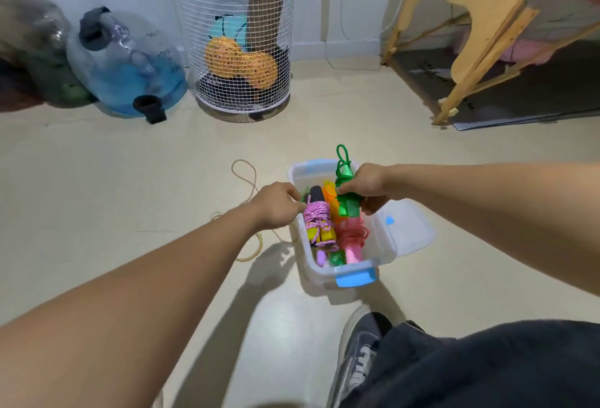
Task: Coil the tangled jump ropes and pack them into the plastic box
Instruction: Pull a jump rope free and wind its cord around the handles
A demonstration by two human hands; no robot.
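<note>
Your right hand [363,188] is curled around a green rope [345,187], gripping its coiled bundle and handles above the far end of the box [324,273]; a green loop sticks up past your knuckles and the lower end of the bundle hangs just over the ropes already packed. Your left hand [276,204] is at the box's left rim, fingers bent and tips together at the top of the pink rope [317,216]; whether they pinch its cord or only touch it, you cannot tell from here. That pink rope is wound around yellow handles and lies along the left side of the box. Beside it, on the right side, lies a coral rope [354,239] with a pink handle pointing to the near end, and an orange rope [331,196] shows beneath the green one. A black handle [316,195] pokes up at the far left corner of the box. The box is clear plastic with a blue latch [356,277] at its near end, and its lid [409,229] lies open to the right on the floor. On the floor left of the box, a tan rope [250,187] trails loose, running behind your left wrist. Your shoe [360,359] rests near the box's near end. Further off stand a mesh basket [240,34], a water jug [130,63] and a wooden frame [470,34].
</note>
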